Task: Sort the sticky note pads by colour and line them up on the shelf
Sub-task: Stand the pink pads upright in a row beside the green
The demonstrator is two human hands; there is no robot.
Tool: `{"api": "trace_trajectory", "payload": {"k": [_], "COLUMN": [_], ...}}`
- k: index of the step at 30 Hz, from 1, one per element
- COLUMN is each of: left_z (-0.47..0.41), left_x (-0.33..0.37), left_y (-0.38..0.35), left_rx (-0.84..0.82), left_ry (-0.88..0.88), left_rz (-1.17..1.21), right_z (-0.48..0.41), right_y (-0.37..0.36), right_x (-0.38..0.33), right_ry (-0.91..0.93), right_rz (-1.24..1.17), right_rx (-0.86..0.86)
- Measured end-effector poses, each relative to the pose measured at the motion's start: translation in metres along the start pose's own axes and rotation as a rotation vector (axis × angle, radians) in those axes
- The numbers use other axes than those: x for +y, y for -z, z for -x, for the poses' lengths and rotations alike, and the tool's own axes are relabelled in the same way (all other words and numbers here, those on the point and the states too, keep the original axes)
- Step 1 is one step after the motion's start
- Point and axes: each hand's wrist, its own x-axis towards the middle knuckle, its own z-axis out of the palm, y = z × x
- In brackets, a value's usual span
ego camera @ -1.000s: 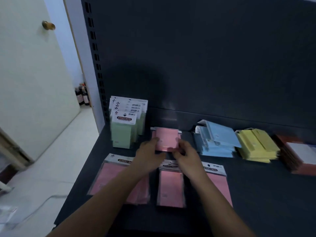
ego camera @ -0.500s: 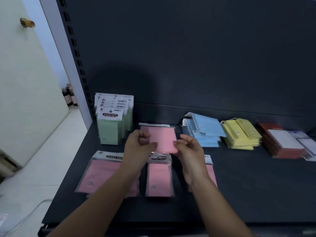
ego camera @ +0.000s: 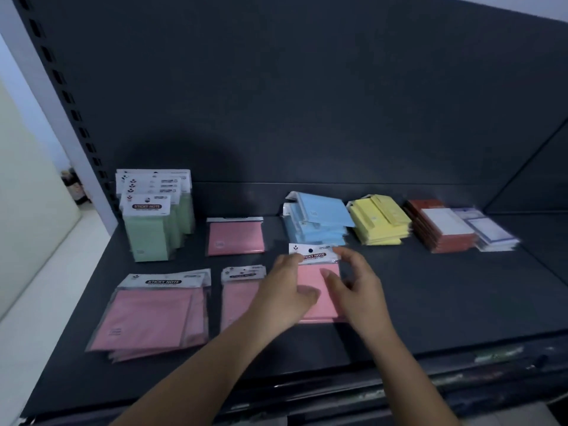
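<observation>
Both hands have left the back of the shelf [ego camera: 430, 302] and come forward and to the right. The pink pad they held a moment ago now lies flat as the back pad [ego camera: 235, 238], just right of the green pads [ego camera: 150, 222].

The hands are now on another pink pad [ego camera: 319, 290], further right of the green pads and nearer the shelf's front edge. The left hand [ego camera: 285, 290] pinches its left edge, with the fingers curled at the header card and the thumb across the pink face. The right hand [ego camera: 356, 284] lies over its right edge, with the thumb on the face and the forefinger at the header's corner. I cannot tell whether this hand grips. I also cannot tell whether the pad is lifted.

Directly in front of the green pads lies a pink stack [ego camera: 153, 315]. A narrow pink pad [ego camera: 239, 290] sits to the right of that stack. Along the back, going right from the green pads past the back pad, are the blue pads [ego camera: 316, 222], yellow pads [ego camera: 379, 221], red pads [ego camera: 442, 229] and white pads [ego camera: 491, 232]. The green pads stand upright in a row.
</observation>
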Motion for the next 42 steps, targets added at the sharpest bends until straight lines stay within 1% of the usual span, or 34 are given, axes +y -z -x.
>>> {"api": "trace_trajectory", "payload": {"k": [3, 5, 6, 9, 10, 12, 14, 15, 17, 18, 20, 21, 23, 25, 27, 30, 32, 33, 35, 38, 40, 42], "left_z": [-0.001, -0.001, -0.001, -0.002, -0.002, -0.002, -0.006, -0.010, -0.019, -0.022, -0.026, -0.027, -0.027, -0.030, -0.033, -0.032, -0.028, -0.025, -0.017, -0.002, 0.012, 0.027], "left_x": [0.001, 0.002, 0.002, 0.001, 0.000, -0.002, -0.004, -0.008, -0.021, -0.030, -0.049, -0.057, -0.068, -0.072, -0.073, -0.073, -0.074, -0.073, -0.069, -0.063, -0.064, -0.069], "left_y": [-0.013, -0.017, -0.018, -0.018, -0.017, -0.007, 0.012, 0.023, 0.045, 0.054, 0.067, 0.071, 0.074, 0.076, 0.078, 0.085, 0.093, 0.097, 0.105, 0.118, 0.128, 0.138], "left_rx": [-0.038, -0.053, -0.060, -0.062, -0.036, 0.072, 0.238, 0.322, 0.421, 0.420, 0.350, 0.308, 0.248, 0.254, 0.319, 0.509, 0.642, 0.673, 0.663, 0.546, 0.509, 0.516], "left_ry": [0.020, 0.030, 0.033, 0.023, 0.005, -0.052, -0.096, -0.087, 0.019, 0.101, 0.269, 0.336, 0.406, 0.421, 0.428, 0.380, 0.346, 0.337, 0.321, 0.276, 0.261, 0.233], "left_rz": [-0.248, -0.387, -0.414, -0.383, -0.332, -0.176, -0.064, -0.040, -0.014, -0.006, 0.020, 0.039, 0.097, 0.190, 0.288, 0.379, 0.466, 0.532, 0.668, 0.805, 0.854, 0.871], "right_z": [0.005, 0.008, 0.009, 0.007, 0.006, 0.002, -0.004, -0.008, -0.016, -0.021, -0.033, -0.040, -0.050, -0.057, -0.063, -0.066, -0.065, -0.064, -0.063, -0.059, -0.051, -0.040], "right_y": [0.001, 0.001, 0.002, 0.003, 0.003, 0.000, -0.007, -0.014, -0.032, -0.042, -0.061, -0.069, -0.083, -0.094, -0.101, -0.107, -0.107, -0.107, -0.107, -0.104, -0.104, -0.107], "right_x": [0.007, 0.010, 0.011, 0.012, 0.010, 0.001, -0.009, -0.014, -0.023, -0.028, -0.035, -0.037, -0.042, -0.047, -0.049, -0.046, -0.046, -0.047, -0.050, -0.057, -0.064, -0.074], "right_ry": [0.026, 0.000, -0.023, -0.069, -0.063, 0.002, 0.086, 0.112, 0.085, 0.028, -0.140, -0.223, -0.332, -0.396, -0.462, -0.520, -0.515, -0.508, -0.498, -0.463, -0.373, -0.271], "right_rz": [0.213, 0.284, 0.312, 0.414, 0.433, 0.424, 0.349, 0.293, 0.157, 0.079, -0.064, -0.109, -0.144, -0.237, -0.343, -0.417, -0.485, -0.522, -0.583, -0.682, -0.685, -0.672], "right_rx": [0.003, -0.004, -0.017, -0.056, -0.043, 0.011, 0.019, -0.010, -0.114, -0.180, -0.313, -0.356, -0.387, -0.374, -0.315, -0.236, -0.238, -0.247, -0.242, -0.260, -0.284, -0.338]}}
